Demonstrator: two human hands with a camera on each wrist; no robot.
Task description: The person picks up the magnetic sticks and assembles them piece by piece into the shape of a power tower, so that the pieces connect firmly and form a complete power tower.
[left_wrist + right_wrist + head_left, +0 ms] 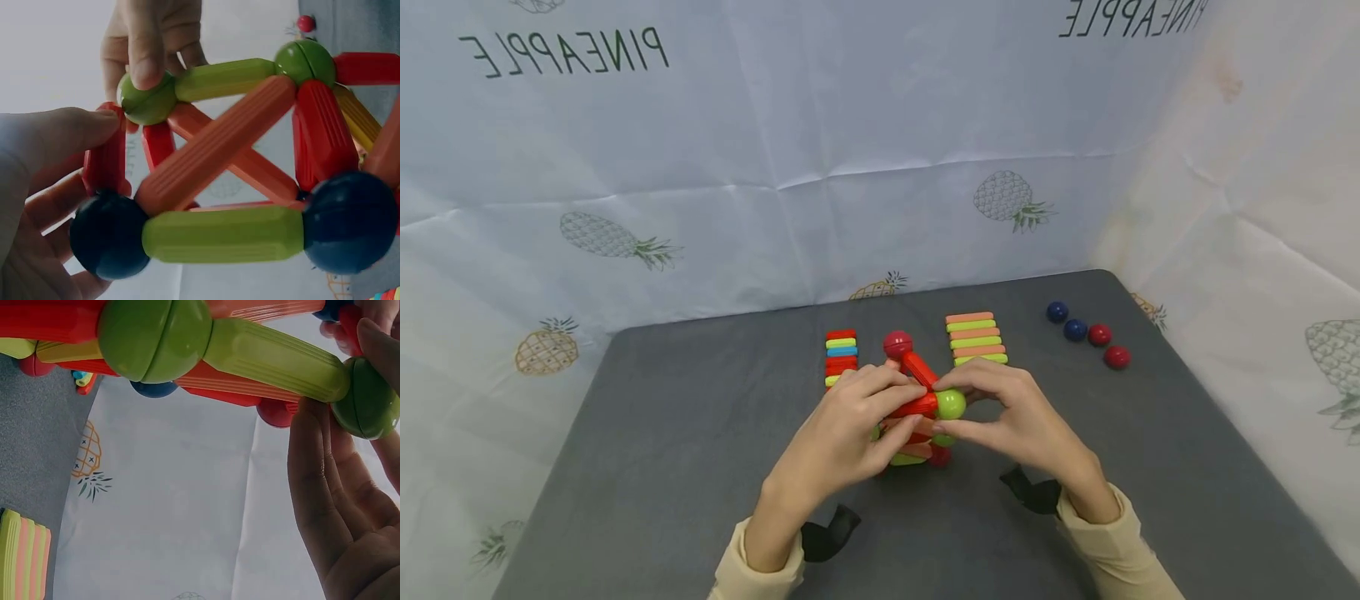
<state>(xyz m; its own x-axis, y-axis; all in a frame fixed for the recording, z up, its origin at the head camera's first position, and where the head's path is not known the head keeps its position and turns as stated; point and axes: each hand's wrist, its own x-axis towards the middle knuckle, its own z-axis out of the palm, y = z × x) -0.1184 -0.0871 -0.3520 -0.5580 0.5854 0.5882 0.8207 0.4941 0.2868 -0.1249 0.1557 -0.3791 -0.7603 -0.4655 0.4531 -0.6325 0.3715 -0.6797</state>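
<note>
A frame of ribbed plastic rods and balls, a magnetic-stick construction point(917, 360), stands upright between both hands in the head view. My left hand point(838, 421) pinches a red rod point(105, 153) between thumb and fingers. That rod's lower end sits at a dark blue ball point(109, 234), its top right beside a green ball point(147, 103). My right hand point(1011, 408) grips this green ball with thumb and fingertips. A lime rod point(278, 359) runs from it to another green ball point(156, 340). Orange rods point(219, 144) cross inside the frame.
Behind the construction lie a row of red, yellow and blue rods point(841, 352) and a row of orange and lime rods point(976, 337). Two blue balls point(1057, 312) and two red balls point(1117, 357) lie at the grey table's point(700, 433) back right. Pineapple-print cloth point(790, 225) hangs behind.
</note>
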